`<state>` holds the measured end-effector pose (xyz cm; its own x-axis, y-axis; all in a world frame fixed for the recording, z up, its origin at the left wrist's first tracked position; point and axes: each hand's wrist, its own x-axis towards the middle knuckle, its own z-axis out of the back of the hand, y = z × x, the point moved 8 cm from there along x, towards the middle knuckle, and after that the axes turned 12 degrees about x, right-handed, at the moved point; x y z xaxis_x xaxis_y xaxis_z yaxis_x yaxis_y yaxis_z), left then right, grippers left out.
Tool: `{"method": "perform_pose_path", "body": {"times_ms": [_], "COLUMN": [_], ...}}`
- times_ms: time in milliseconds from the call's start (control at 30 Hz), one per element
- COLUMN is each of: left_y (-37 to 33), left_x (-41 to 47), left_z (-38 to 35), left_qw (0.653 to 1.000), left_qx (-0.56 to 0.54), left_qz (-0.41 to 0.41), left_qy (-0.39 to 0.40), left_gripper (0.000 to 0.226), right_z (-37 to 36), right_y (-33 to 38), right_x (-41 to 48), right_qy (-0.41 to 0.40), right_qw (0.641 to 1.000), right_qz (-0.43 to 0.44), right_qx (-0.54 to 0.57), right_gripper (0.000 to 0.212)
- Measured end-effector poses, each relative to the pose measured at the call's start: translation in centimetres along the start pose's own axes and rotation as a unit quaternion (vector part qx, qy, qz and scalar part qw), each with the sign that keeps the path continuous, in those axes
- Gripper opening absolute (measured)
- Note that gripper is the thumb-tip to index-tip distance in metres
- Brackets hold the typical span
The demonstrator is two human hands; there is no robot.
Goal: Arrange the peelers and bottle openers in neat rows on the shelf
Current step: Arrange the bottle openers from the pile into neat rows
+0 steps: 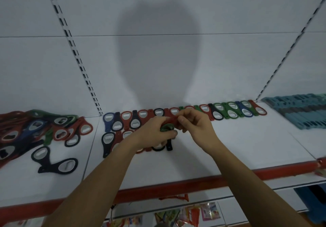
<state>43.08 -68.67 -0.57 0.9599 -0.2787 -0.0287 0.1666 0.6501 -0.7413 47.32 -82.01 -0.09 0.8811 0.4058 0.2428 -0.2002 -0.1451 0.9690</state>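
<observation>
Head-worn view, close above shelf [194, 158]

Left hand [155, 133] grips green bottle opener [166, 127]; right hand [194, 123] pinches red bottle opener [173, 118] just above it. Opener row [229, 112] lines shelf [238, 147] rear. Loose opener pile [35, 131] at left.

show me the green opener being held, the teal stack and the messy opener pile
green opener [166, 127]: head view, rounded end
teal stack [303, 115]: head view, top middle
messy opener pile [35, 129]: head view, pile middle

Bare forearms [105, 182], left hand [155, 129], right hand [195, 123]
</observation>
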Motion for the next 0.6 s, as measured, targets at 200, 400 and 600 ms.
{"method": "perform_pose_path", "body": {"times_ms": [200,400,600], "left_y": [0.5,3.0,4.4], "left_x": [0.3,-0.1,-0.4], "left_z": [-0.3,2.2,2.7], "left_qw": [0.999,0.994,0.980], "left_qx": [-0.029,-0.002,0.149], "left_qz": [0.023,0.081,0.100], "left_qy": [0.016,-0.077,-0.080], "left_gripper": [0.009,0.021,0.006], "right_z": [0.1,3.5,4.8], "right_y": [-0.5,-2.1,-3.3], "right_x": [0.5,0.2,0.2], "right_qy": [0.028,-0.080,-0.067], "right_qw": [0.999,0.995,0.995], "right_qz": [-0.016,-0.034,-0.069], "right_qx": [-0.009,0.045,-0.012], "right_gripper": [0.010,0.014,0.005]}}
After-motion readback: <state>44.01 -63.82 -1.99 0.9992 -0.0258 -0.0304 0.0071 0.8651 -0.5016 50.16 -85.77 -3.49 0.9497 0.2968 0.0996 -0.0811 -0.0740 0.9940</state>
